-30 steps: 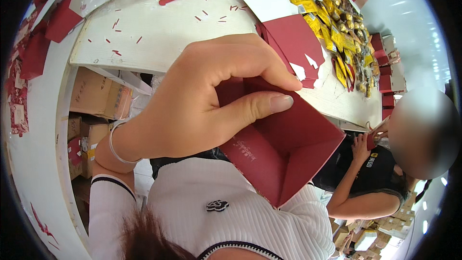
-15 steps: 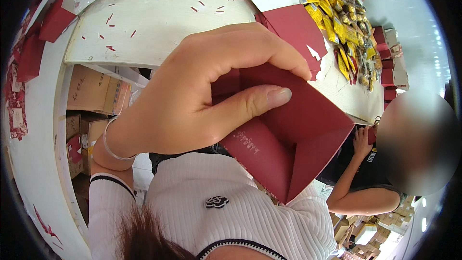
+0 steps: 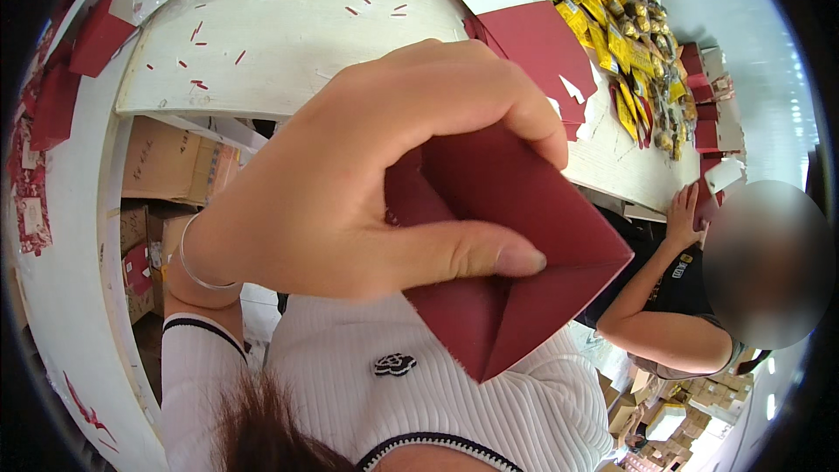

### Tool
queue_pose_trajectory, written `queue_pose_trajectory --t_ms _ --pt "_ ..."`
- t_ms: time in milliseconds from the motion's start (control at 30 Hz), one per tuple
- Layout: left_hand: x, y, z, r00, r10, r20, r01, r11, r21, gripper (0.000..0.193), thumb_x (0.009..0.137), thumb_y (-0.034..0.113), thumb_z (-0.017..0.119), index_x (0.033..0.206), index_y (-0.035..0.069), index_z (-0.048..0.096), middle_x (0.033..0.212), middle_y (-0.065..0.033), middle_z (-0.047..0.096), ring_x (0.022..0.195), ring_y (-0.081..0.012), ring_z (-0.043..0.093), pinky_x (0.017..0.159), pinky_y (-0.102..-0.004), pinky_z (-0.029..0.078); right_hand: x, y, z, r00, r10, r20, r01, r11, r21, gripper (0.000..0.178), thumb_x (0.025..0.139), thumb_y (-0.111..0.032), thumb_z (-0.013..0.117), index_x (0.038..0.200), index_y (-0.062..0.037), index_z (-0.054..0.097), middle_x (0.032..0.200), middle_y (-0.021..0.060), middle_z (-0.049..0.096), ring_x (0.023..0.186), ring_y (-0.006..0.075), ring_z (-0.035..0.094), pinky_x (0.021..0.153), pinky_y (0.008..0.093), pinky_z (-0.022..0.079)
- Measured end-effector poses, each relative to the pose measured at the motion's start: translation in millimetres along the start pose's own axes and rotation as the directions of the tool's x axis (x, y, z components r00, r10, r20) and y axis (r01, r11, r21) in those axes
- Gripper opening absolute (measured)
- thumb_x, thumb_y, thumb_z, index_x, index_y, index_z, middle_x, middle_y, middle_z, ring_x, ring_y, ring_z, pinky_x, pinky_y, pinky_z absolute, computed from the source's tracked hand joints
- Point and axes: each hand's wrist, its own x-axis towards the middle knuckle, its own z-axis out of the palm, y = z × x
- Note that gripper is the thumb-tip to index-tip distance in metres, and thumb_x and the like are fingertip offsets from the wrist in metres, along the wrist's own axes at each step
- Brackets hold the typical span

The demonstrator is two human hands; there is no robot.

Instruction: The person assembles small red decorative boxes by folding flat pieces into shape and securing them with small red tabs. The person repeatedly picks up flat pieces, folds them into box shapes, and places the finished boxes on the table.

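Note:
My left hand (image 3: 350, 201) fills the middle of the view, close to the camera, with a thin bracelet at the wrist. It is shut on a dark red folded paper box (image 3: 533, 236): the thumb presses along the lower flap and the fingers curl over the top edge. The box's pointed corner hangs over my white ribbed top (image 3: 489, 402). My right hand is not visible.
A white table (image 3: 288, 44) beyond carries red paper scraps, a pile of flat red box blanks (image 3: 542, 44) and yellow packets (image 3: 629, 61). Cardboard cartons (image 3: 166, 166) sit under it at the left. Another person (image 3: 664, 306) sits at the right, one hand (image 3: 683, 210) on the table edge.
My left hand and the red box have come closer to the camera and look larger. The thumb has slid further right along the lower flap.

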Motion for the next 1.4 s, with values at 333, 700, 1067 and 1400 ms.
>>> queue_pose_trajectory --t_ms 333,700,1067,1400 --pt "-2.2 6.5 -16.0 0.985 0.001 0.173 -0.040 0.975 0.220 0.075 0.055 0.031 0.080 0.114 -0.002 0.048 0.107 -0.0159 0.052 0.095 -0.0237 0.053 0.084 -0.0318 0.040 3.5 10.4 -1.9 0.996 0.070 -0.061 -0.057 0.977 0.203 0.049 0.088 -0.033 0.040 0.107 0.0107 0.049 0.100 0.0230 0.057 0.091 0.0295 0.058 0.085 0.0400 0.045" --pt "-62.5 -11.5 -56.7 0.727 -0.429 -0.537 0.287 0.899 -0.330 0.052 0.080 0.018 0.061 0.122 -0.003 0.039 0.113 -0.0112 0.052 0.102 -0.0181 0.052 0.089 -0.0308 0.040 64.9 66.8 25.1 0.925 0.170 -0.340 0.374 -0.252 0.892 0.087 0.081 -0.064 0.029 0.117 0.0136 0.040 0.113 0.0253 0.051 0.103 0.0322 0.054 0.093 0.0412 0.040" --pt "-42.1 -16.0 -45.2 0.705 -0.490 -0.513 0.433 0.870 -0.237 0.056 0.077 0.019 0.066 0.121 -0.003 0.040 0.110 -0.0103 0.054 0.097 -0.0159 0.053 0.086 -0.0285 0.041 46.5 95.5 -34.2 0.962 0.175 -0.209 0.014 0.734 0.680 0.055 0.068 -0.030 0.071 0.108 0.0036 0.055 0.101 0.0129 0.061 0.093 0.0180 0.058 0.081 0.0287 0.046" --pt "-13.4 0.0 -28.5 0.845 -0.135 -0.517 0.326 0.897 0.299 0.066 0.068 0.010 0.071 0.125 0.000 0.038 0.112 -0.0126 0.052 0.098 -0.0171 0.054 0.085 -0.0281 0.043 87.1 70.8 16.2 0.839 0.444 -0.315 -0.198 0.788 0.583 0.031 0.069 -0.002 0.064 0.098 0.0051 0.056 0.083 0.0046 0.063 0.071 0.0072 0.058 0.065 0.0209 0.047"
